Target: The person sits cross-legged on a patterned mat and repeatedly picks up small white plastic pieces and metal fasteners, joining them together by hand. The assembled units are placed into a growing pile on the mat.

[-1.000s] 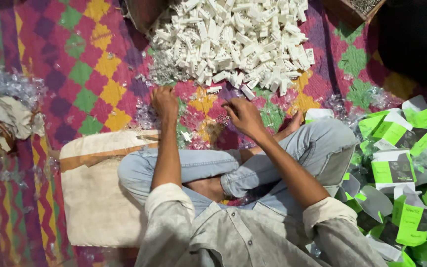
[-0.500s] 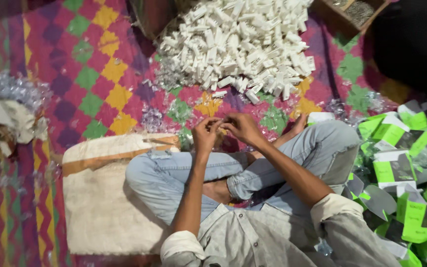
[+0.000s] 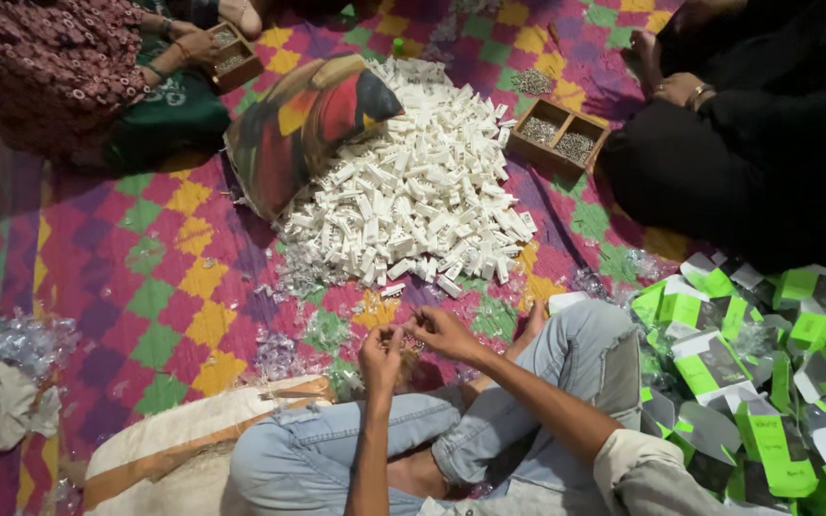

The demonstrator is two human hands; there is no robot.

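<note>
I sit cross-legged in blue jeans on a patterned mat [image 3: 174,277]. My left hand [image 3: 380,357] and my right hand [image 3: 444,333] meet above my knees, fingers pinched together on a small clear item [image 3: 411,340] held between them. Just beyond my hands lies a large heap of small white pieces [image 3: 413,196]. Clear plastic scraps [image 3: 293,349] litter the mat around my hands.
A colourful cushion [image 3: 303,124] leans by the heap. Other people sit at the far left and far right, near small wooden boxes of dark bits [image 3: 559,136]. Green and white flat cartons [image 3: 767,373] pile at my right. A beige cushion [image 3: 174,449] lies at my left.
My hands have drawn back from the mat near the heap and come together above my knees. The view has tilted up, showing the other people and the wooden boxes.
</note>
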